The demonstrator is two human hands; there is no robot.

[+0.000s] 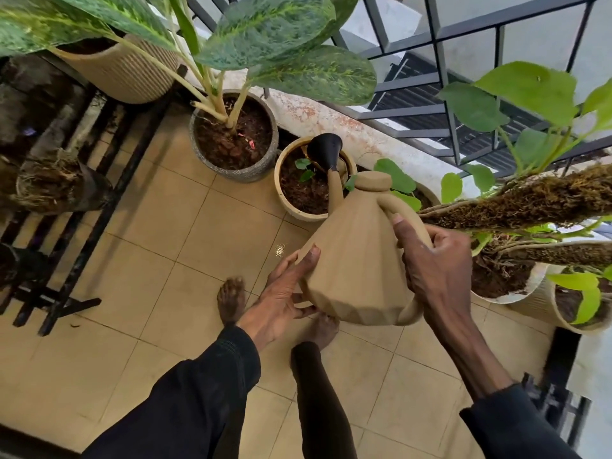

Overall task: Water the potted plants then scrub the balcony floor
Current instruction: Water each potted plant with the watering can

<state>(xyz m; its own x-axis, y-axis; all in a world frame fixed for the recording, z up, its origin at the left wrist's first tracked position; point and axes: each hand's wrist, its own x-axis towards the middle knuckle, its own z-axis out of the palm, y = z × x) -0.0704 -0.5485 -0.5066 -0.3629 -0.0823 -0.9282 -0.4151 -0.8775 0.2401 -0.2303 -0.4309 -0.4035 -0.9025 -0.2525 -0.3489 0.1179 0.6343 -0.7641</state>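
Tan faceted watering can (357, 266) in the grip, its spout head (326, 147) black. Ahead of the grip: cream pot (280, 190), speckled grey pot (245, 173), leaves (281, 28) mottled dark and yellow-green. Below the grip: beige tiles (165, 226). Behind it: black sleeves (198, 392).

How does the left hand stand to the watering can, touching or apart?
Touching. The head view shows the left hand with its thumb and fingers pressed against the lower side of the watering can.

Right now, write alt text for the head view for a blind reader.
A person tips a tan watering can over a small cream pot, right hand gripping its handle, left hand steadying its base. Other potted plants line the railing on the tiled floor.
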